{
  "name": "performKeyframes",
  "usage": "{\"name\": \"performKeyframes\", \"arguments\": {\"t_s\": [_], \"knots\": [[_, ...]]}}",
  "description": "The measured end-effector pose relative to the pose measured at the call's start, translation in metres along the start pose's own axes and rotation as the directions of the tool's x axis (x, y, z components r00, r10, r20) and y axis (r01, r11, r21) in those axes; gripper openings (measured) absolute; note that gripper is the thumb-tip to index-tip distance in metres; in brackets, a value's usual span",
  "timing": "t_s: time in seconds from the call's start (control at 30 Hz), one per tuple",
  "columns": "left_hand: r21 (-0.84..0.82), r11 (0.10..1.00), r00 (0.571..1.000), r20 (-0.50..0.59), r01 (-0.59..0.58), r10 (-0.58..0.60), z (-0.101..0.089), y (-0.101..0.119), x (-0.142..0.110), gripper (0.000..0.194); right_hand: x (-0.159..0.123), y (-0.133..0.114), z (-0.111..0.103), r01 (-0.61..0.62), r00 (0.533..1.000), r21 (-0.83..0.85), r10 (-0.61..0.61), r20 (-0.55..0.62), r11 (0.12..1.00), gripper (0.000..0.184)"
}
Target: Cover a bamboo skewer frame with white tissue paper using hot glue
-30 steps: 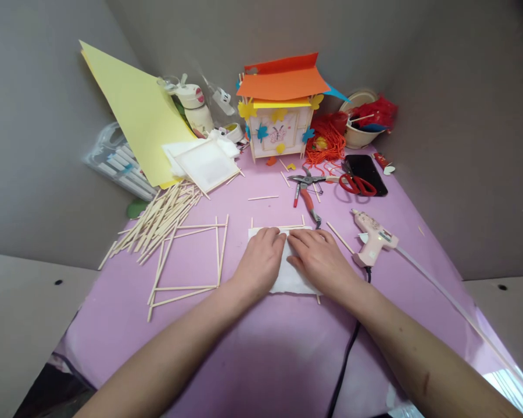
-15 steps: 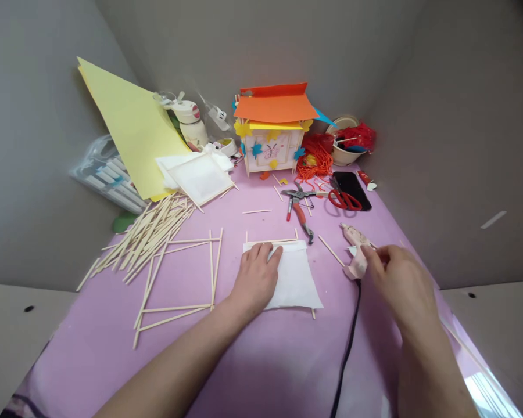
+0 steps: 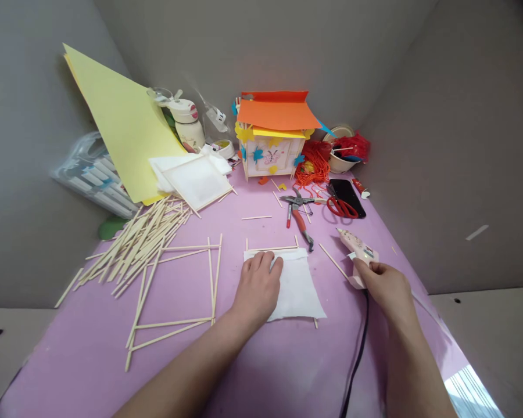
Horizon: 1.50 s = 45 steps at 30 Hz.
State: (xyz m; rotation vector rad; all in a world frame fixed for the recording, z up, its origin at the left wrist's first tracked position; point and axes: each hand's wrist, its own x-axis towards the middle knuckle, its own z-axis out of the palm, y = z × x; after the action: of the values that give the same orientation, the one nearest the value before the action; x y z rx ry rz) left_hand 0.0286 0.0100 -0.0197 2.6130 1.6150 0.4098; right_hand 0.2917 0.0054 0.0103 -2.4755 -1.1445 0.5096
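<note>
Head camera view: a person's left hand [image 3: 258, 288] presses down on a white tissue sheet [image 3: 297, 287] near the middle of a pink-covered surface [image 3: 70, 348], its fingers [image 3: 265, 262] lying flat and only slightly spread, gripping nothing. A wooden stick frame [image 3: 272, 248] shows along the sheet's far edge, partly beneath it. The right hand [image 3: 386, 285], just beside the sheet, has its fingers [image 3: 366, 268] curled closed on the grip of a pink hot glue gun [image 3: 358, 248], whose black cord [image 3: 359, 354] runs toward the near edge. A loose stick [image 3: 333, 261] lies between sheet and gun. Left of the sheet are an open stick frame [image 3: 169, 290] and a heap of wooden sticks [image 3: 135, 244]. Farther off stand red-handled pliers [image 3: 297, 212], red scissors [image 3: 342, 208], a black phone [image 3: 347, 196], orange yarn [image 3: 311, 165] and a stick-built model house [image 3: 272, 151] with an orange paper roof.
</note>
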Motion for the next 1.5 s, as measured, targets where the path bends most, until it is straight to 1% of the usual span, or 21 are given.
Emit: {"name": "performKeyframes", "arguments": {"t_s": [0.03, 0.07, 0.13, 0.2, 0.23, 0.27, 0.33, 0.4, 0.5, 0.53, 0.57, 0.6, 0.63, 0.73, 0.87, 0.97, 1.07, 1.2, 1.27, 1.37, 1.5], "knots": [[-0.001, 1.0, 1.0, 0.004, -0.002, 0.002, 0.0, 0.0, 0.0, 0.04, -0.004, -0.002, -0.001, -0.023, 1.0, 0.156, 0.023, 0.001, 0.987, 0.037], [-0.002, 1.0, 1.0, 0.009, -0.003, 0.003, 0.0, 0.0, 0.0, 0.04, -0.008, -0.004, -0.001, -0.05, 0.999, 0.331, 0.046, 0.023, 0.942, 0.033], [-0.003, 1.0, 1.0, 0.014, -0.001, 0.001, 0.0, 0.0, 0.001, 0.041, -0.017, -0.012, -0.004, -0.112, 0.992, 0.642, 0.043, 0.122, 0.759, 0.03], [-0.005, 1.0, 1.0, 0.02, -0.005, 0.005, 0.0, -0.001, 0.001, 0.041, -0.025, -0.024, -0.007, -0.169, 0.969, 0.811, -0.054, 0.24, 0.561, 0.03], [-0.005, 1.0, 1.0, 0.02, -0.008, 0.008, 0.0, -0.001, 0.0, 0.041, -0.028, -0.03, -0.009, -0.188, 0.951, 0.844, -0.122, 0.284, 0.502, 0.032], [-0.006, 1.0, 1.0, 0.02, -0.013, 0.013, 0.0, -0.001, 0.0, 0.041, -0.03, -0.037, -0.009, -0.205, 0.928, 0.855, -0.183, 0.325, 0.476, 0.035], [-0.011, 1.0, 1.0, 0.02, -0.022, 0.022, 0.001, -0.001, -0.001, 0.041, -0.032, -0.049, -0.007, -0.224, 0.875, 0.831, -0.271, 0.402, 0.509, 0.036], [-0.028, 0.999, 0.999, 0.026, -0.028, 0.029, 0.001, -0.002, -0.001, 0.04, -0.031, -0.061, -0.001, -0.205, 0.795, 0.751, -0.34, 0.502, 0.628, 0.032], [-0.061, 0.998, 0.999, 0.028, -0.03, 0.032, 0.001, -0.002, -0.002, 0.038, -0.026, -0.079, 0.012, -0.051, 0.618, 0.568, -0.421, 0.664, 0.821, 0.034], [-0.071, 0.997, 0.999, 0.025, -0.027, 0.029, 0.001, -0.002, -0.002, 0.038, -0.024, -0.085, 0.016, 0.013, 0.562, 0.509, -0.427, 0.708, 0.861, 0.036], [-0.08, 0.997, 0.999, 0.021, -0.024, 0.025, 0.001, -0.002, -0.003, 0.038, -0.023, -0.091, 0.02, 0.073, 0.527, 0.46, -0.426, 0.735, 0.885, 0.037], [-0.087, 0.996, 1.0, 0.019, -0.018, 0.02, 0.001, -0.002, -0.003, 0.037, -0.022, -0.096, 0.023, 0.124, 0.524, 0.421, -0.42, 0.741, 0.898, 0.038], [-0.092, 0.996, 1.0, 0.018, -0.013, 0.015, 0.001, -0.002, -0.003, 0.038, -0.021, -0.101, 0.025, 0.164, 0.539, 0.393, -0.416, 0.732, 0.905, 0.038], [-0.086, 0.996, 1.0, 0.019, -0.004, 0.005, 0.001, -0.002, -0.004, 0.038, -0.019, -0.108, 0.028, 0.221, 0.64, 0.378, -0.426, 0.639, 0.899, 0.039], [-0.055, 0.998, 1.0, 0.014, -0.005, 0.005, 0.001, -0.002, -0.004, 0.037, -0.016, -0.1, 0.027, 0.147, 0.712, 0.446, -0.407, 0.572, 0.883, 0.042], [-0.028, 1.0, 1.0, 0.018, -0.013, 0.013, 0.001, -0.001, -0.003, 0.037, -0.013, -0.092, 0.022, 0.051, 0.732, 0.51, -0.38, 0.566, 0.858, 0.038], [0.0, 1.0, 1.0, 0.016, -0.017, 0.017, 0.001, 0.0, -0.002, 0.036, -0.011, -0.094, 0.012, 0.094, 0.708, 0.52, -0.424, 0.564, 0.849, 0.034], [0.03, 0.999, 1.0, 0.024, -0.013, 0.012, 0.0, 0.001, -0.001, 0.034, -0.007, -0.113, -0.005, 0.274, 0.728, 0.398, -0.46, 0.509, 0.875, 0.035], [0.041, 0.999, 0.999, 0.03, -0.013, 0.011, 0.0, 0.002, -0.001, 0.036, -0.004, -0.122, -0.01, 0.36, 0.719, 0.32, -0.479, 0.503, 0.876, 0.035], [0.055, 0.998, 1.0, 0.029, -0.007, 0.005, 0.0, 0.002, -0.002, 0.04, 0.003, -0.128, -0.008, 0.437, 0.667, 0.242, -0.493, 0.559, 0.866, 0.033], [0.062, 0.998, 0.999, 0.035, 0.02, -0.022, 0.001, 0.002, -0.001, 0.046, 0.012, -0.124, 0.001, 0.493, 0.569, 0.25, -0.526, 0.631, 0.833, 0.033]]}}
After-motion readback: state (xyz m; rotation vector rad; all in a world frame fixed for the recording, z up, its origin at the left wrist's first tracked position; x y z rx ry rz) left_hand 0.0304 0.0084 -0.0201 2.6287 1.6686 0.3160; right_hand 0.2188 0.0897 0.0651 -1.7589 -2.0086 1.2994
